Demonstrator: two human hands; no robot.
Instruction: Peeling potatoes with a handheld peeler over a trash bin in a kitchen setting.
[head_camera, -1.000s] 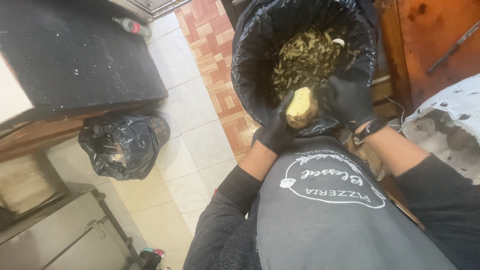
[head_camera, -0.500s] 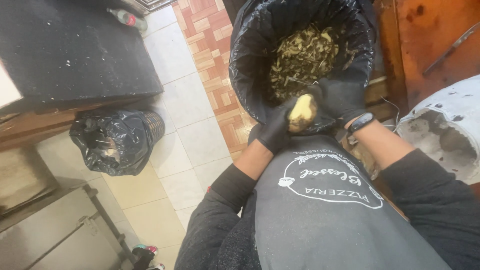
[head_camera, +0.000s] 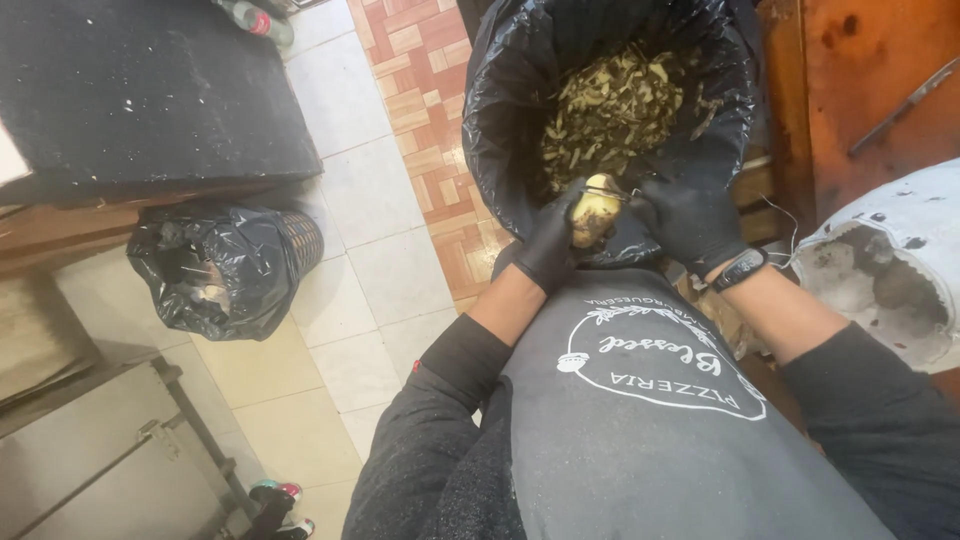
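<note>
Peeling goes on right over the mouth of the black-lined bin (head_camera: 500, 130): the left hand (head_camera: 548, 250), in a black glove, is closed around the lower half of a pale, partly skinned potato (head_camera: 595, 208), while the right hand (head_camera: 690, 225), also gloved, presses in from the other side. Its grip is closed on something thin at the potato's top — probably a peeler, too small to tell for certain. To do this well, I would keep the potato above the heap of peelings (head_camera: 610, 105) so strips fall inside, turn it a little with the left fingers after each stroke, and cut away from the holding thumb. A dark band (head_camera: 740, 270) sits on the right wrist, clear of the work. To the left on the tiled floor (head_camera: 370, 250) stands a smaller basket with a black bag (head_camera: 215, 265), well apart. A white sack (head_camera: 900, 250) lies open to the right — nothing blocks the hands.
</note>
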